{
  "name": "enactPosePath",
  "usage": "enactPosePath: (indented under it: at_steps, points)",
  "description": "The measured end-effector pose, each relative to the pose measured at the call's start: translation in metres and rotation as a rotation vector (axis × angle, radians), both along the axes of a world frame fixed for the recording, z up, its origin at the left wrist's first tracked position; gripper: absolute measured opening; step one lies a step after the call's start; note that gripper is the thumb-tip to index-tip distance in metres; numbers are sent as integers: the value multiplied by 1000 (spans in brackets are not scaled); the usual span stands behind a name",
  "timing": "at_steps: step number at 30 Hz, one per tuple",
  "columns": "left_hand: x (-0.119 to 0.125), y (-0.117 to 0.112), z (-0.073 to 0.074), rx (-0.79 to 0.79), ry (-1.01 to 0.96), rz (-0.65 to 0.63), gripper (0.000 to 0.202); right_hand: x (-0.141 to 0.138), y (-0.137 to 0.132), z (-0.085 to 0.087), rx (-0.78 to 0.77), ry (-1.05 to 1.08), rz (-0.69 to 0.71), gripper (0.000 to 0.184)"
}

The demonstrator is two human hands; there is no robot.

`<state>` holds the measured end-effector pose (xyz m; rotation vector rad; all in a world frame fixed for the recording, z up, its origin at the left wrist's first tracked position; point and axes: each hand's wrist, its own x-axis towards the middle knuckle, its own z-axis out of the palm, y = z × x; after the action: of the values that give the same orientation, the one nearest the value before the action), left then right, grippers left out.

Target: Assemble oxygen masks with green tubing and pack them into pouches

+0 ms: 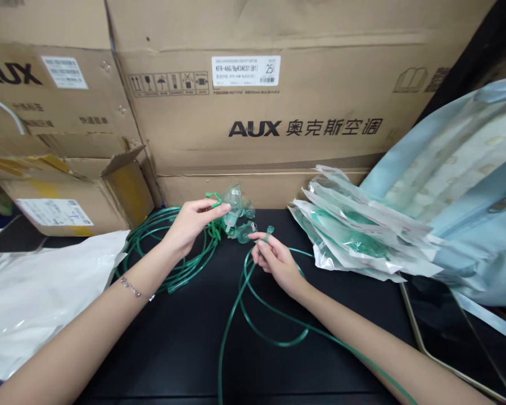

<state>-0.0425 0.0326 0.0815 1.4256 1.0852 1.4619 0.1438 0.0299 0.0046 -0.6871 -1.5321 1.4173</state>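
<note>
My left hand (189, 225) pinches a clear green oxygen mask (233, 202) by its edge, thumb on top, above the black tabletop (172, 349). More clear mask parts (245, 232) lie just below it. In my right hand (280, 264) the thumb and fingers close on the end of a thin green tube, whose connector (270, 230) sticks up past the index finger. Loose loops of green tubing (241, 309) hang below and run under the right forearm towards the front edge. Beside my left wrist lies a coil of green tubing (185, 275).
Sealed clear packets (354, 225) are stacked at the right, against a light blue bag (459, 174). A phone (451, 332) lies in front. White plastic packaging (46, 304) and an opened cardboard box (84, 208) stand left. A large carton (320, 157) walls off the back.
</note>
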Motion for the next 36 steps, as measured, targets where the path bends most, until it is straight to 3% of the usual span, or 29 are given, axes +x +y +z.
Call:
enactPosePath:
  at_steps: [4,9,12,18,23,26,36]
  points:
    - [6,-6,-14,6,-179,-25,21,1,-4,2,-23,-7,38,36]
    - [15,-11,-40,-283,-453,-217,22,0,-4,2,90,-97,43,31]
    - [16,-11,-46,-363,-537,-219,17,0,-3,0,87,-139,56,32]
    - [12,-11,-44,-325,-614,-196,17,-1,-2,-1,109,-171,49,32]
    - [18,-17,-37,-162,-587,-286,47,-3,-3,0,157,-201,41,32]
    - [24,-20,-34,-115,-543,-265,59,-4,-4,0,180,-221,38,33]
    - [27,-21,-34,-48,-353,-191,54,-3,-6,1,249,-335,-4,35]
